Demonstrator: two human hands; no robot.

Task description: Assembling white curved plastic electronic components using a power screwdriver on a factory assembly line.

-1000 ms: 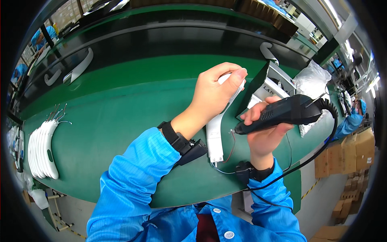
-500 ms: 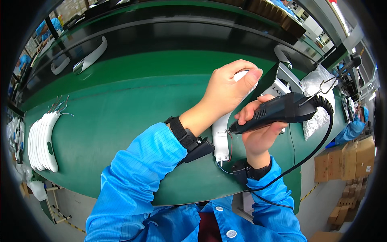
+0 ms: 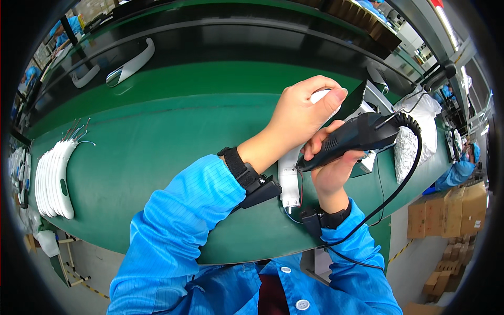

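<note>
The left forearm crosses the near edge of the desk (image 3: 184, 136) and slants away toward the right, its wrist ringed by a black strap (image 3: 240, 169). The left hand (image 3: 310, 107) is curled with knuckles raised, fingers clamped on the far part of a white curved piece (image 3: 289, 181); the thumb lies along its upper surface, while some fingertips are hidden. That piece lies right of the middle of the desk, its wired end toward the near edge.

The right forearm rises more steeply over the near edge and leans left. The right hand (image 3: 333, 176) is turned palm up beneath a black power tool (image 3: 359, 136), fingers closed around its body from the far side, thumb on the near side. The tool slopes down leftward, its tip at the white piece's right side; I cannot tell whether the 2 touch. A coiled cable (image 3: 412, 126) leaves its back end. Along the desk's left edge stands a row of white handles (image 3: 55, 181).
</note>
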